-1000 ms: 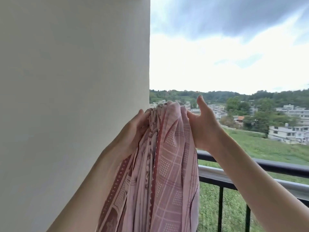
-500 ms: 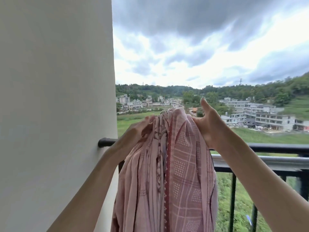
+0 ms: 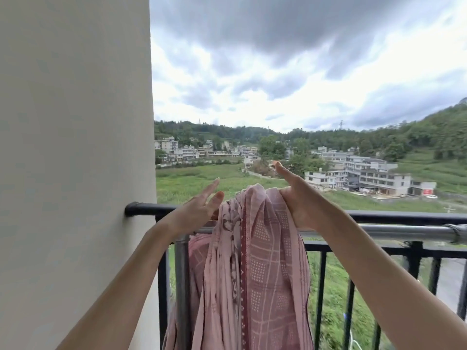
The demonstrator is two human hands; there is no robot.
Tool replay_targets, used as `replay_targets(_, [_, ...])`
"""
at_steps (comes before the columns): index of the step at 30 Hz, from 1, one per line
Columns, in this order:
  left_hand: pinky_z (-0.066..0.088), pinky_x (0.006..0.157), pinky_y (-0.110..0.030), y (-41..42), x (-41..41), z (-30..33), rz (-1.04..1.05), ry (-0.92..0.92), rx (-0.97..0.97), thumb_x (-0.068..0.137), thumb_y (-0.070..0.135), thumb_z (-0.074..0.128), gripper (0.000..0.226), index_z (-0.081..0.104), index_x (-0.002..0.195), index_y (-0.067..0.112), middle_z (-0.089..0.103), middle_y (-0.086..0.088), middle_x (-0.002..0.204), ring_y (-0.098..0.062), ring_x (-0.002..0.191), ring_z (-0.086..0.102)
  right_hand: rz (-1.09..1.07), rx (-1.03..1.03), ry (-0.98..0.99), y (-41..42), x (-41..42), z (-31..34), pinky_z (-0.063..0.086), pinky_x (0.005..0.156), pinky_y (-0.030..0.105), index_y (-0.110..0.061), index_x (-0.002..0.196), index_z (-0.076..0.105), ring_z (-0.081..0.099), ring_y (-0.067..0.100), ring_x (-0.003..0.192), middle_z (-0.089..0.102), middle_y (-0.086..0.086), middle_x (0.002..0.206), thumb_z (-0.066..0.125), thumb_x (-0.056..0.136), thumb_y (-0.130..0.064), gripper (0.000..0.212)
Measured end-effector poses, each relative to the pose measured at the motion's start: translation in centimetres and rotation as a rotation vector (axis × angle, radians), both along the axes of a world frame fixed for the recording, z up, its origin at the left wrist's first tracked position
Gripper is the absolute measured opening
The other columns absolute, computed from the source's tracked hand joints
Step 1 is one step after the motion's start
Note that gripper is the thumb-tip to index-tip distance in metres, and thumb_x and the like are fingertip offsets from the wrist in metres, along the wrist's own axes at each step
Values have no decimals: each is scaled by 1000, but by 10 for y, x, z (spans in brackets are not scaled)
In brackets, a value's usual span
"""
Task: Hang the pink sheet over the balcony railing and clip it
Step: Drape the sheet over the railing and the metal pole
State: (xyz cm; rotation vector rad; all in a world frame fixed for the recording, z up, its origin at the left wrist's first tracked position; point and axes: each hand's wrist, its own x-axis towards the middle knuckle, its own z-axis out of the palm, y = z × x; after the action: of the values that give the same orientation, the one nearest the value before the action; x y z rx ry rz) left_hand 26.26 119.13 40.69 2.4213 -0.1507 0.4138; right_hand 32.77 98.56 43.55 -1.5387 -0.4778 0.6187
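Observation:
The pink patterned sheet (image 3: 255,269) hangs bunched in long folds, its top gathered at rail height in front of the balcony railing (image 3: 394,217). My right hand (image 3: 300,200) grips the top right of the bunch, thumb pointing up. My left hand (image 3: 199,210) is at the sheet's left edge with its fingers straight and spread, holding nothing. Part of the sheet shows behind a silver upright pipe (image 3: 182,281) at the lower left. No clip is in view.
A plain white wall (image 3: 75,173) fills the left side, and the black top rail meets it there. A silver horizontal pipe (image 3: 404,232) runs just inside the black rail. Beyond lie green fields, houses and a cloudy sky.
The view swung right and down, showing more railing. The sheet's top dropped to rail level. My left hand let go of the bunch and opened its fingers; my right hand still grips.

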Motion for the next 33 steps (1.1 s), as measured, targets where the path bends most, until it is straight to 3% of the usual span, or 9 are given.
replay_targets(4, [23, 113, -39, 5, 0, -6, 20, -38, -11, 93, 47, 30, 56, 25, 145, 25, 26, -2, 152, -20, 137, 30, 32, -9, -34, 7, 3, -6, 48, 72, 33, -2, 95, 59, 61, 24, 66, 63, 10, 73, 30, 88, -64, 69])
replay_targets(7, [48, 87, -29, 1, -4, -19, 46, -134, -31, 94, 38, 42, 39, 52, 127, 20, 63, -16, 114, -16, 103, 61, 7, 67, -14, 1, 1, -26, 49, 69, 33, -4, 89, 61, 65, 21, 62, 67, 9, 70, 35, 93, -52, 55])
replay_targets(9, [50, 73, -19, -5, -2, -35, 65, -205, -9, 92, 35, 49, 29, 58, 117, 23, 67, -8, 101, -12, 89, 64, -74, 164, -28, -9, 0, -47, 52, 62, 29, -5, 87, 64, 68, 21, 63, 70, 9, 71, 42, 94, -42, 44])
replay_targets(14, [41, 100, -44, -20, 16, -65, 176, -420, -25, 83, 40, 60, 33, 55, 114, 27, 61, 8, 98, -13, 99, 58, -448, 316, -300, -16, -5, -87, 56, 57, 27, -8, 96, 70, 68, 16, 63, 73, 4, 74, 59, 90, -24, 20])
replay_targets(17, [25, 103, -30, -24, 18, -77, 223, -452, -12, 83, 41, 60, 43, 47, 121, 29, 60, 6, 111, -16, 113, 49, -571, 274, -374, -14, -6, -103, 53, 78, 41, 0, 97, 67, 67, 28, 76, 72, 17, 87, 66, 76, -51, 55])
replay_targets(20, [30, 99, -32, -19, 26, -81, 245, -480, 0, 82, 43, 60, 39, 49, 116, 25, 62, 4, 110, -14, 107, 53, -375, 75, -403, -11, -13, -114, 46, 95, 54, 0, 105, 64, 60, 43, 100, 63, 27, 108, 57, 57, -82, 95])
replay_targets(25, [20, 89, -20, -22, 43, -89, 345, -553, 89, 87, 40, 53, 28, 52, 108, 22, 62, 3, 107, -13, 103, 50, -218, 71, -371, 14, -5, -116, 54, 87, 33, -25, 89, 69, 69, 13, 89, 73, 0, 95, 74, 75, -32, 17])
replay_targets(29, [27, 95, -32, -20, 53, -96, 380, -509, 98, 86, 48, 51, 33, 52, 110, 25, 60, 2, 107, -21, 111, 47, -283, 171, -272, 6, 7, -112, 58, 70, 26, -14, 82, 70, 71, 15, 72, 74, 5, 82, 69, 81, -10, 5])
replay_targets(33, [21, 93, -27, -22, 61, -95, 404, -482, 103, 82, 58, 53, 43, 56, 112, 28, 59, 1, 110, -23, 115, 44, -319, 305, -130, -22, 24, -104, 56, 54, 23, -8, 84, 68, 68, 14, 56, 72, 3, 65, 63, 83, -3, 7])
